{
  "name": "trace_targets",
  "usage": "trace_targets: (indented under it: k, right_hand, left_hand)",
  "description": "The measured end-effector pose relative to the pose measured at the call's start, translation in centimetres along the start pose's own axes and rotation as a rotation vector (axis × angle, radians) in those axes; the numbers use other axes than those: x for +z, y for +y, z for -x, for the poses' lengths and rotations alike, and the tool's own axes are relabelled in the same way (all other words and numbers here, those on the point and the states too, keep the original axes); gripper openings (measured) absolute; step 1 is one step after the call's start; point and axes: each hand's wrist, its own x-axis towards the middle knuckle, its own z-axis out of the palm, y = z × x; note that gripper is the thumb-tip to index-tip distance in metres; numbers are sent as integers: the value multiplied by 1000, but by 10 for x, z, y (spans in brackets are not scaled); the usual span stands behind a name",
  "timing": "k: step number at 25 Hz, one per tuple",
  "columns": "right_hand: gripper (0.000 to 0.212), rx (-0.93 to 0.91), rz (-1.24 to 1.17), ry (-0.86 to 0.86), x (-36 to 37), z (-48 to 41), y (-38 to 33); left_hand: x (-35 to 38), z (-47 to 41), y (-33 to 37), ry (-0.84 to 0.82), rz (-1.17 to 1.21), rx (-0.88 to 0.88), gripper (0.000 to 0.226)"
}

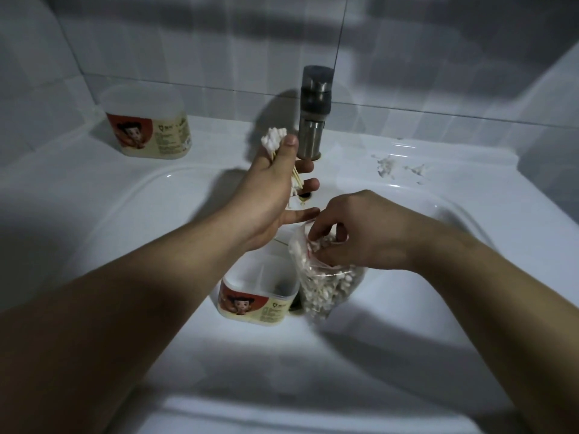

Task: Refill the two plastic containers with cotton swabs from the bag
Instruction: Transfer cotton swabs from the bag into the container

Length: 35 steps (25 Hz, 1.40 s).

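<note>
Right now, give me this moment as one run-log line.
left hand: holds swab bundle | right hand: grips bag at mouth | open container: in sink beside bag | second container: on sink rim left of faucet

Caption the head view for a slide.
Left hand holds cotton swabs; right hand grips the bag beside an open container.

Open container (260, 294) beside bag (298, 249) of swabs (332, 285)

The sink (65, 173) bore a far container (147, 120) on its left ledge, a near container (257, 297) in its bowl, scraps (388, 166) on its right ledge.
</note>
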Motion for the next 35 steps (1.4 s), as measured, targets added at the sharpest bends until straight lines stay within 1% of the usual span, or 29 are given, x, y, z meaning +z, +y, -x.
trace_targets:
  k: [6, 9, 11, 14, 17, 19, 21, 24, 27, 29, 30, 31, 33, 34, 35]
  right_hand:
    - [24, 26, -23, 2, 2, -1, 0]
    - [13, 56, -56, 18, 3, 0, -2]
    - [7, 100, -219, 34, 2, -1, -2]
    - [13, 141, -460, 82, 0, -2, -1]
    - [18, 174, -603, 128, -5, -2, 0]
    - [19, 199, -623, 189, -10, 0, 0]
    - [20, 210, -696, 316, -15, 0, 0]
    - [17, 189, -835, 516, -16, -2, 2]
    - [14, 139, -906, 571, -10, -6, 1]
    - [12, 168, -873, 594, -8, -7, 1]
    - [11, 188, -802, 592, -8, -7, 2]
    - [8, 187, -674, 558, -7, -6, 5]
    - [5, 124, -334, 380, -6, -3, 7]
    - [6, 91, -209, 266, -5, -1, 6]
    - [10, 73, -136, 162, -3, 0, 3]
  left_hand:
    - [-1, -4, -2, 16, 31, 12, 23]
    - [-1, -6, -5, 23, 0, 55, 24]
    - [-2, -7, -7, 23, -46, 73, 25]
    - [-5, -8, -6, -14, -122, 116, 26]
    - [-5, -9, -7, -17, -192, 151, 26]
    - [-5, -10, -9, -21, -198, 148, 22]
    - [-5, -10, -11, -53, -193, 128, 17]
    - [-6, -9, -14, -156, -265, 97, 29]
    - [-6, -5, -16, -238, -412, 142, 30]
    - [-8, -7, -17, -206, -474, 184, 27]
    - [-9, -9, -18, -173, -474, 195, 26]
    - [-9, -11, -17, -140, -457, 202, 27]
    - [-11, -13, -15, -86, -406, 232, 32]
    - [-11, -14, -14, -74, -392, 250, 32]
    - [-11, -14, -13, -71, -387, 263, 29]
